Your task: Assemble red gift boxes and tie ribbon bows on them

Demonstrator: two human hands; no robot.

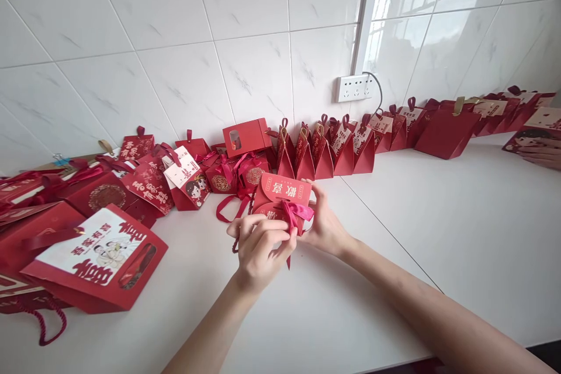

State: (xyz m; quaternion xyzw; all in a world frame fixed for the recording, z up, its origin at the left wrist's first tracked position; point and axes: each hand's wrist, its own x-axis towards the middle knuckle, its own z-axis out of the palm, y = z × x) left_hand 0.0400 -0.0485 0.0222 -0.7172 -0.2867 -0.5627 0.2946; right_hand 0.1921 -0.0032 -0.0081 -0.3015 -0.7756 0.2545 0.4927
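A small red gift box (284, 188) with pale lettering is tilted between my two hands above the white table. Across its front runs a pink-red ribbon (298, 213) tied in a bow. My left hand (263, 251) has its thumb and fingertips pinched together at the ribbon, by the bow's left side. Round the far right side of the box wraps my right hand (325, 223), its fingers partly hidden behind it. One ribbon end hangs below the box. A dark red loop of ribbon (224, 210) shows at the box's left.
Red gift boxes (342, 149) with ribbon handles line the tiled wall. At left lie more boxes and a larger windowed one (99, 257) with a rope handle nearby. A power strip (354, 89) is on the wall. Another person's hand (543, 149) touches a box at far right.
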